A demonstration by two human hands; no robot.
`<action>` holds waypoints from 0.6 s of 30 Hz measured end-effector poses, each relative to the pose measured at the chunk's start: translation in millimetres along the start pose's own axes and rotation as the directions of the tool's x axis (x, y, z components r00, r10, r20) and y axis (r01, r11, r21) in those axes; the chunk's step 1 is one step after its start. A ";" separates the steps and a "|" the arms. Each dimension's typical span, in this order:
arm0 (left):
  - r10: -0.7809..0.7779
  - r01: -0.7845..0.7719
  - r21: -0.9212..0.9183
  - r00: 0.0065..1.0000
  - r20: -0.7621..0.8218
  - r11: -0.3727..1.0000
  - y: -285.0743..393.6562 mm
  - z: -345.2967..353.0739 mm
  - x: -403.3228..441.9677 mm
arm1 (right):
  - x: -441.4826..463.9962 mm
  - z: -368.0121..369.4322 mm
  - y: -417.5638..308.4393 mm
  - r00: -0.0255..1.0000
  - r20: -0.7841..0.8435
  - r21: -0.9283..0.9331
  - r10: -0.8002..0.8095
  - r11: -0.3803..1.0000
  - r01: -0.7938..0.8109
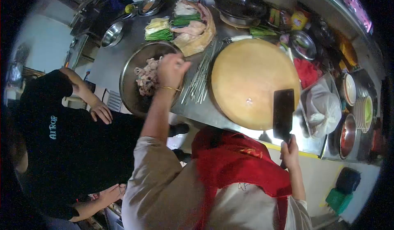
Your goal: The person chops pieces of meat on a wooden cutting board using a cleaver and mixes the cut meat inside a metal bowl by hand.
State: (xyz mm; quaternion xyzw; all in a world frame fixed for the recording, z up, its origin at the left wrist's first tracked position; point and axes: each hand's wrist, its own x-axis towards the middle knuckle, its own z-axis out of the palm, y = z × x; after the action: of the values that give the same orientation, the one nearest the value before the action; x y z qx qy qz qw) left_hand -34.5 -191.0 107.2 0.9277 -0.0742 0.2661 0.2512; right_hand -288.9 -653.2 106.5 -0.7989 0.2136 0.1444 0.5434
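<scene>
- The meat lies just left of my left hand, the nearer one; can't tell its grip.
- My right hand is clamped round the cleaver, long axis pointing away, over the board.

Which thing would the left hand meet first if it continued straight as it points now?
Probably the far rim of the metal bowl; if the left hand passes above that, the pale slab of meat beyond. Its height is unclear.
</scene>
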 end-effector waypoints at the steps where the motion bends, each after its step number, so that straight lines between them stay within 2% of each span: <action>1: 0.109 -0.093 0.248 0.993 -0.052 0.964 -11.6 -19.5 5.6 | -1.1 0.5 -5.7 1.000 0.000 0.014 0.021 1.000 -0.021; 4: -0.044 -0.025 0.416 0.987 0.155 0.909 -86.3 -12.2 -13.9 | 1.4 1.3 -9.1 0.999 -0.002 0.052 0.036 0.998 -0.036; 7: -0.204 0.092 0.262 0.876 0.437 0.961 -97.9 15.7 -34.5 | -0.3 5.6 -17.8 0.998 -0.030 -0.002 0.054 0.999 -0.054; 11: -0.321 0.141 0.384 0.829 0.458 0.913 -108.6 55.3 -30.5 | 0.4 10.2 -20.5 0.999 -0.050 -0.084 0.021 0.996 -0.025; 14: -0.476 0.298 0.393 0.715 0.512 0.870 -85.4 42.0 -9.7 | 2.2 12.1 -25.1 0.999 -0.047 -0.159 0.013 0.987 -0.020; 15: -0.413 0.315 0.290 0.818 0.400 0.904 -118.1 62.3 -22.6 | 3.4 12.8 -22.0 0.999 -0.046 -0.203 -0.016 0.979 0.007; 16: -0.416 0.393 0.137 0.846 0.334 0.909 -107.9 58.4 -21.6 | 4.1 13.6 -21.3 0.998 -0.045 -0.243 -0.046 0.969 0.033; 17: -0.422 0.444 -0.024 0.865 0.270 0.896 -90.8 44.7 -20.3 | -2.0 16.0 -37.0 0.999 -0.036 -0.252 -0.009 0.968 -0.001; 18: -0.434 0.473 -0.187 0.875 0.214 0.861 -75.8 35.1 -19.1 | 4.6 17.1 -26.1 0.996 -0.046 -0.291 -0.071 0.955 0.054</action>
State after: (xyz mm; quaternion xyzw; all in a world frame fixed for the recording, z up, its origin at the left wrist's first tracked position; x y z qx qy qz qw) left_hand -14.0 -143.2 39.0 0.9016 0.0954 0.1110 0.4071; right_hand -271.9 -629.9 119.2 -0.8798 0.1801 0.1344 0.4188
